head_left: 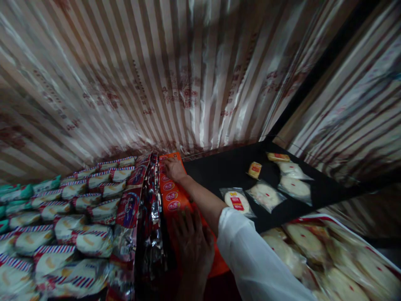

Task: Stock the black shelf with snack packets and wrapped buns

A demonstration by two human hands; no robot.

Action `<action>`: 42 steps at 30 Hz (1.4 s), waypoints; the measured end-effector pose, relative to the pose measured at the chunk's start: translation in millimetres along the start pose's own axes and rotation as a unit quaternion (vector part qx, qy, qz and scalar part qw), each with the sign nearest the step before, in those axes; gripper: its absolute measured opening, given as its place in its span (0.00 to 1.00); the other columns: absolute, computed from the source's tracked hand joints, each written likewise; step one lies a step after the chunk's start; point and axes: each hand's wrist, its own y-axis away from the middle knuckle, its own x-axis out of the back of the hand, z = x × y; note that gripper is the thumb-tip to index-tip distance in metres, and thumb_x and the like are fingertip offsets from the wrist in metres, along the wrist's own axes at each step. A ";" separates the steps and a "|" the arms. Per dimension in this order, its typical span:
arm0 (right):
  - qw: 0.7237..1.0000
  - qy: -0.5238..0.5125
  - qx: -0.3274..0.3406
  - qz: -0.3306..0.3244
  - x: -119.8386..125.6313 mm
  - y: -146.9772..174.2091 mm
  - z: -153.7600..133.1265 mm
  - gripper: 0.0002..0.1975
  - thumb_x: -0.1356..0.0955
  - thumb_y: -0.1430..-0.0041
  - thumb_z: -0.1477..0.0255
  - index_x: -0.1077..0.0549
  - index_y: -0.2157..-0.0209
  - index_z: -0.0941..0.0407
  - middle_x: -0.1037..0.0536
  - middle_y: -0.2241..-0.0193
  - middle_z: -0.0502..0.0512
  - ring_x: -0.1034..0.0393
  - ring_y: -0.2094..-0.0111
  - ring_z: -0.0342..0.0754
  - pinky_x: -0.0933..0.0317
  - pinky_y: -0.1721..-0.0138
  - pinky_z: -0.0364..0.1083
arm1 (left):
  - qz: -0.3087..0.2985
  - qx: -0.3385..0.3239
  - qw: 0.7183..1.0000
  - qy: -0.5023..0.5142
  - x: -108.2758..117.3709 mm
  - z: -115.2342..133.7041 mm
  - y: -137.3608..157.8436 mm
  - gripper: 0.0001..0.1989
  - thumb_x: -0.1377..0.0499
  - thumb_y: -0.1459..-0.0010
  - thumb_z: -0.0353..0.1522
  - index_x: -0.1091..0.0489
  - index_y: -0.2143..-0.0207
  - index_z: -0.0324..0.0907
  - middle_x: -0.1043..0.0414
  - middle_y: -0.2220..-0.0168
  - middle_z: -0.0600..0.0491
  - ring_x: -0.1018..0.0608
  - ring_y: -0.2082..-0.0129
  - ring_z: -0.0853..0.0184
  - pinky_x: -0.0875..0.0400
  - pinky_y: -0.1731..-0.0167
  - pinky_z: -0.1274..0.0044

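Note:
A long orange package (170, 188) with a row of round printed logos lies on the dark surface, running away from me. My right hand (174, 169), in a white sleeve, reaches across to its far end and rests there with the fingers laid out on it. Closer to me, my left hand (196, 240) is spread palm down over the near part, in shadow. Just left of the orange package stands a tight row of shiny dark red packets (150, 221).
Rows of clear-wrapped buns with striped edges (94, 240) fill the left side, with green packets (19, 194) beyond. To the right, flat round cakes in clear bags (236, 201) lie on the black surface (208, 171). A box of bagged cakes (341, 255) stands nearer. Striped sheeting (188, 83) hangs behind.

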 end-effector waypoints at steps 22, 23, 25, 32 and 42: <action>0.767 -0.580 -0.212 0.175 -12.4 234.5 18.1 0.30 0.41 0.43 0.49 0.32 0.49 0.56 0.32 0.45 0.61 0.36 0.45 0.52 0.43 0.43 0.53 | -0.012 0.012 0.999 0.032 23.7 6.3 0.5 0.26 0.50 0.43 0.41 0.40 0.42 0.44 0.45 0.38 0.46 0.49 0.37 0.50 0.53 0.41 0.56; 0.751 -0.599 -0.212 0.177 -11.4 234.9 16.3 0.31 0.40 0.43 0.49 0.32 0.49 0.57 0.30 0.46 0.61 0.36 0.45 0.53 0.43 0.43 0.53 | -0.019 0.014 0.999 0.031 25.2 6.4 -0.6 0.26 0.50 0.43 0.41 0.40 0.42 0.44 0.45 0.38 0.45 0.49 0.37 0.49 0.53 0.41 0.56; 0.724 -0.631 -0.215 0.179 -9.6 234.4 14.2 0.31 0.38 0.46 0.48 0.30 0.50 0.56 0.28 0.49 0.61 0.35 0.46 0.53 0.44 0.43 0.52 | -0.032 0.020 0.999 0.028 27.4 5.9 -3.2 0.26 0.50 0.43 0.41 0.38 0.43 0.45 0.44 0.39 0.45 0.48 0.37 0.49 0.53 0.41 0.56; 0.687 -0.662 -0.212 0.213 -11.3 229.0 20.1 0.28 0.34 0.52 0.48 0.26 0.56 0.54 0.27 0.50 0.57 0.35 0.47 0.55 0.44 0.43 0.55 | -0.016 0.002 0.999 0.028 24.6 0.1 -9.5 0.22 0.52 0.41 0.36 0.37 0.45 0.43 0.40 0.41 0.45 0.46 0.38 0.53 0.49 0.42 0.61; 0.707 -0.648 -0.192 0.210 -14.3 195.4 35.3 0.31 0.37 0.49 0.46 0.28 0.52 0.54 0.30 0.46 0.58 0.37 0.45 0.53 0.47 0.41 0.54 | 0.034 0.000 0.999 0.037 24.0 -4.8 -13.4 0.24 0.51 0.41 0.37 0.40 0.42 0.44 0.45 0.38 0.45 0.49 0.36 0.53 0.52 0.40 0.61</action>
